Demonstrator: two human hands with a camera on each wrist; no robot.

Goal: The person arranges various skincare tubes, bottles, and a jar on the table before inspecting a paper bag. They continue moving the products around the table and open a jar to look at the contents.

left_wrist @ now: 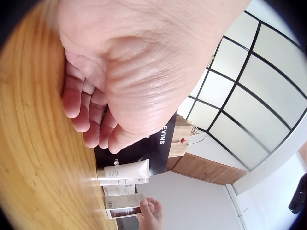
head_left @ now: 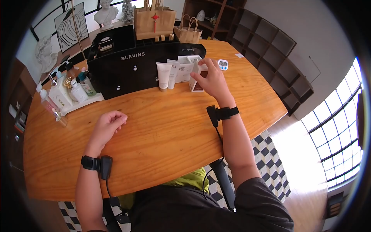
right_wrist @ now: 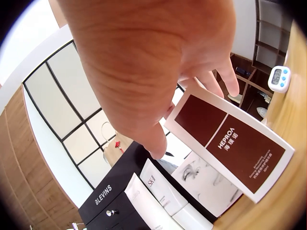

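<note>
My right hand (head_left: pixel 213 79) reaches over the top of an upright box (right_wrist: pixel 232 146), white with a dark red-brown front lettered HEPROA. Its thumb lies along one side of the box, with the fingers partly hidden behind the upper end. Beside that box stand two white tubes (head_left: pixel 164 76), one lettered SK-II in the right wrist view, and a white box with a grey drawing (right_wrist: pixel 204 179). My left hand (head_left: pixel 108 129) rests on its side on the wooden table, fingers loosely curled around nothing.
A black case (head_left: pixel 112 69) lettered BLEVINS stands behind the tubes, with paper bags (head_left: pixel 154 23) near its back. At the left, several bottles (head_left: pixel 78 91) share a white tray (head_left: pixel 83 104). A small white timer (head_left: pixel 223 64) sits right of the box.
</note>
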